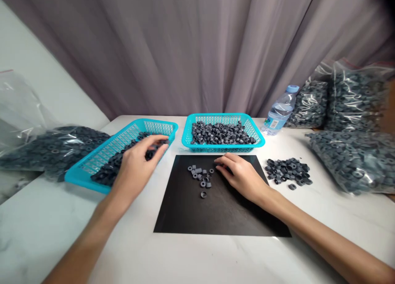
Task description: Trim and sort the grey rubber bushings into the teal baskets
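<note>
My left hand (137, 162) arches over the left teal basket (89, 164), thumb and fingers apart, with dark grey pieces (108, 168) heaped beneath it. Whether any piece touches its fingertips is hard to make out. On the black mat (191, 214), my right hand (237, 171) is closed in a pinch at the upper middle, its fingertips around what looks like a small grey piece, mostly hidden. Just left of those fingertips lie several loose short grey rings and cylinders (198, 171). One ring (203, 194) sits apart, nearer to me.
A second teal basket (224, 146) full of similar pieces stands behind the mat. Right of the mat is a loose pile (286, 171). Bulging clear bags (352, 160) and a water bottle (280, 111) stand at right; another bag (74, 146) lies at left. A curtain (173, 49) hangs behind.
</note>
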Demonstrator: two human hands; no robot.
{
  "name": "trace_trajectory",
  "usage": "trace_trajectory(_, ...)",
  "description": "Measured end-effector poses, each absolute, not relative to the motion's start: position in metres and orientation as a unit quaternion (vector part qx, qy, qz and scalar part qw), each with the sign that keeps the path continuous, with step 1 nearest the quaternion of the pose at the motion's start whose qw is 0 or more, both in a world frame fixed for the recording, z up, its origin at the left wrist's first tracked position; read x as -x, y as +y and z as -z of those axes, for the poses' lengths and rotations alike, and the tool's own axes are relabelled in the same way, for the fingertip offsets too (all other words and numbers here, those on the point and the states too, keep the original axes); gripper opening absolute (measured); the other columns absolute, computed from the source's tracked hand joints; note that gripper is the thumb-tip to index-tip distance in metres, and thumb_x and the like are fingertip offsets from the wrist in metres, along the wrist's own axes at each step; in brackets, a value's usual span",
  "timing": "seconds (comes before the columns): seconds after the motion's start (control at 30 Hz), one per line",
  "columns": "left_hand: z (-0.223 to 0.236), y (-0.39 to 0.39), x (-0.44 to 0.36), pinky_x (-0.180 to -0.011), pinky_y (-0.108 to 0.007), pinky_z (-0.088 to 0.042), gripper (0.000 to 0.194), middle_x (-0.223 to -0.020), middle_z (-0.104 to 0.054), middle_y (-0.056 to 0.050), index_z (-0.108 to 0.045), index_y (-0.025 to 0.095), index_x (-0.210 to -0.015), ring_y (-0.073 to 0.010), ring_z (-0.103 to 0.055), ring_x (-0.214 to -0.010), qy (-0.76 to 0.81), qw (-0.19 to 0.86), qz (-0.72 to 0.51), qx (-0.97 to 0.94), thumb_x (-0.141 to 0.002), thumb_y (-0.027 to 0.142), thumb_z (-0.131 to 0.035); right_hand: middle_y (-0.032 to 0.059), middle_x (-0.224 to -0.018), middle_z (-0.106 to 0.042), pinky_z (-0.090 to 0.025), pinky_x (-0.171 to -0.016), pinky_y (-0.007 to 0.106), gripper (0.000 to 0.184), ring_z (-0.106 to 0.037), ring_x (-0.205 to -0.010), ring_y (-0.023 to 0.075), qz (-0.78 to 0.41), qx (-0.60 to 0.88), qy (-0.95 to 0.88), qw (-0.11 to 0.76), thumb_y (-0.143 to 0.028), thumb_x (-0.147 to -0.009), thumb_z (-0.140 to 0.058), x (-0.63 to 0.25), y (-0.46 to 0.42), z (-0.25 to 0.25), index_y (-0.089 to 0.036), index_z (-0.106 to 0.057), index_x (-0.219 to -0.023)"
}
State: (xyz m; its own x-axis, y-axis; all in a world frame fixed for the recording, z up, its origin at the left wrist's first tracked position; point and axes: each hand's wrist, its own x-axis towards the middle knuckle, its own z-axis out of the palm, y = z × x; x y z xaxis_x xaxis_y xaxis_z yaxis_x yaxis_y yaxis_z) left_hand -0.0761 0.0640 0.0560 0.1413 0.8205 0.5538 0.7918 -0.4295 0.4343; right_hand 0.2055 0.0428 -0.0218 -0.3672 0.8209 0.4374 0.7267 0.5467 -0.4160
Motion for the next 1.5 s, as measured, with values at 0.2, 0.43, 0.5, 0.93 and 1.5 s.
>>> trace_trajectory(0.2,-0.052,0.068,0.086,-0.117,-0.055,-0.033,0.03,-0.143,-0.061,-0.013,-0.067,0.02,-0.125,-0.0363,-0.048,-0.138,0.53,-0.15,-0.338,-0.763,-0.1,0.03,-0.052,0.0094,-0.107,-0.069,-0.054,-0.083,0.036,0.016,-0.067,-0.092,0.022,-0.136,0.468,-0.801,0.348,-0.02,-0.1,-0.054,-0.203,0.04,0.021,-0.019,-0.066,-0.11)
trace_trajectory(0.43,-0.027,0.021,0.022,-0.098,-0.036,-0.052,0.03,-0.118,-0.07,-0.004,-0.062,0.027,-0.124,-0.0218,-0.067,-0.106,0.444,0.13,-0.347,-0.816,-0.095,0.036,-0.065,0.0067,-0.104,-0.074,-0.055,-0.091,0.035,0.025,-0.07,-0.093,0.0191,-0.463,0.366,-0.65,0.478,-0.037,-0.091,-0.072,-0.187,0.029,-0.004,-0.02,-0.067,-0.109)
trace_trajectory(0.5,-0.024,0.013,0.013,-0.09,-0.031,-0.055,0.025,-0.109,-0.07,-0.003,-0.064,0.027,-0.118,-0.0186,-0.068,-0.096,0.418,0.163,-0.37,-0.813,-0.094,0.031,-0.068,0.0058,-0.099,-0.075,-0.055,-0.092,0.036,0.032,-0.072,-0.093,0.0199,-0.549,0.33,-0.6,0.479,-0.04,-0.086,-0.077,-0.185,0.026,-0.008,-0.02,-0.067,-0.109)
trace_trajectory(0.93,-0.022,0.012,0.02,-0.092,-0.028,-0.055,0.013,-0.106,-0.072,-0.003,-0.066,0.023,-0.107,-0.0166,-0.069,-0.098,0.364,0.135,-0.406,-0.827,-0.096,0.017,-0.064,0.008,-0.107,-0.077,-0.058,-0.088,0.039,0.037,-0.072,-0.093,0.0203,-0.566,0.322,-0.603,0.46,-0.037,-0.095,-0.067,-0.191,0.03,-0.002,-0.021,-0.058,-0.127)
trace_trajectory(1.5,-0.039,0.013,0.029,-0.095,-0.035,-0.051,0.024,-0.104,-0.077,-0.003,-0.062,0.022,-0.115,-0.0198,-0.072,-0.097,0.344,-0.04,-0.388,-0.854,-0.093,0.016,-0.068,0.017,-0.128,-0.06,-0.048,-0.1,0.05,0.032,-0.053,-0.115,0.0325,0.104,0.483,-0.802,0.334,-0.022,-0.102,-0.047,-0.215,0.049,0.02,-0.017,-0.055,-0.133)
